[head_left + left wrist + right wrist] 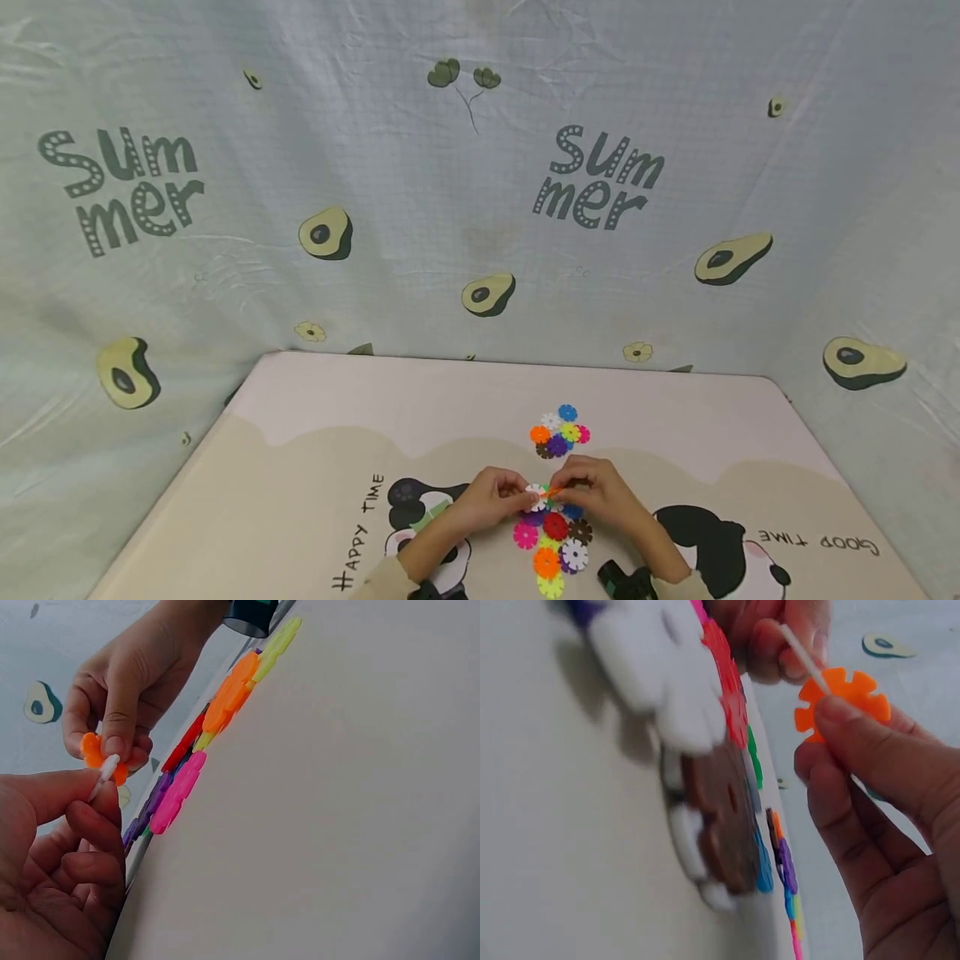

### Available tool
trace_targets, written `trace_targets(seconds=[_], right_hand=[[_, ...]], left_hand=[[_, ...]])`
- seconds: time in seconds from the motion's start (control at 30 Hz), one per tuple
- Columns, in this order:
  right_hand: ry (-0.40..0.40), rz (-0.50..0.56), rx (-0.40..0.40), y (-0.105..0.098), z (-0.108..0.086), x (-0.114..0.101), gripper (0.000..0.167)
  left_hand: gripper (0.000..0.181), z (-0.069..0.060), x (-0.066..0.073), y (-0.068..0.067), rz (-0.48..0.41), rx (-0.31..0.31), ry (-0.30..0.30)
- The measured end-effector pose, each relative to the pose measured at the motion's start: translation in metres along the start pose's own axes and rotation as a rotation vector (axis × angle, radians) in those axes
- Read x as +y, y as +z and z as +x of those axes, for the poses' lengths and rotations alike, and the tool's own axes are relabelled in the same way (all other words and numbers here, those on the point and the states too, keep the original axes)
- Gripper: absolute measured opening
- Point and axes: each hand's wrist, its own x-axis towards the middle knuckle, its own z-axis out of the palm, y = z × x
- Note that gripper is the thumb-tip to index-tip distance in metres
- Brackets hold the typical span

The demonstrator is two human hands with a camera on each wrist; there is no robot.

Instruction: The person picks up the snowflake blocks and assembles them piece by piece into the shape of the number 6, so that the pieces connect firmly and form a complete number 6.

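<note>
My left hand (491, 497) pinches a white notched plastic snowflake disc (107, 772) between thumb and fingers. Opposite it, my right hand (600, 492) pinches an orange snowflake disc (866, 694). In the right wrist view the white disc stands edge-on against the orange one's rim, the two at an angle; how deep their slots engage cannot be made out. Below the hands lies a group of loose discs, among them a red disc (555, 526), a pink disc (526, 535), a brown disc (581, 530) and a yellow disc (550, 586). The hands partly cover this group.
Farther back on the table (315, 425) lies a second cluster of discs, with a purple disc (557, 446) and a blue disc (567, 412). A black object (622, 581) is by the right forearm. A printed curtain (405, 167) hangs behind the table.
</note>
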Motion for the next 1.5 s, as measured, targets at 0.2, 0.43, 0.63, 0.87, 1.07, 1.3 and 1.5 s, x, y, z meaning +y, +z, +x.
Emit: trace_targets(seconds=[0.2, 0.43, 0.63, 0.87, 1.07, 1.3, 1.5], right_hand=[[0.070, 0.044, 0.020, -0.006, -0.001, 0.000, 0.006], [0.103, 0.103, -0.004, -0.006, -0.001, 0.004, 0.008], [0.122, 0.139, -0.024, -0.005, -0.002, 0.009, 0.013], [0.171, 0.114, 0.004, -0.006, -0.003, 0.007, 0.017], [0.142, 0.031, -0.031, -0.010, -0.005, 0.007, 0.017], [0.133, -0.105, -0.101, -0.009, -0.003, 0.005, 0.029], [0.192, -0.112, -0.138, -0.009, -0.002, -0.001, 0.018]], left_hand=[[0.023, 0.007, -0.003, 0.003, -0.042, 0.027, -0.006], [0.025, 0.006, -0.005, -0.001, -0.074, 0.018, -0.011], [0.027, 0.003, -0.003, -0.001, -0.085, 0.017, -0.026], [0.025, 0.004, -0.004, 0.000, -0.123, 0.028, -0.029], [0.021, 0.005, -0.006, -0.001, -0.206, 0.040, -0.022], [0.017, 0.006, -0.008, -0.004, -0.267, 0.043, -0.017], [0.030, 0.006, -0.008, -0.005, -0.286, 0.053, -0.026]])
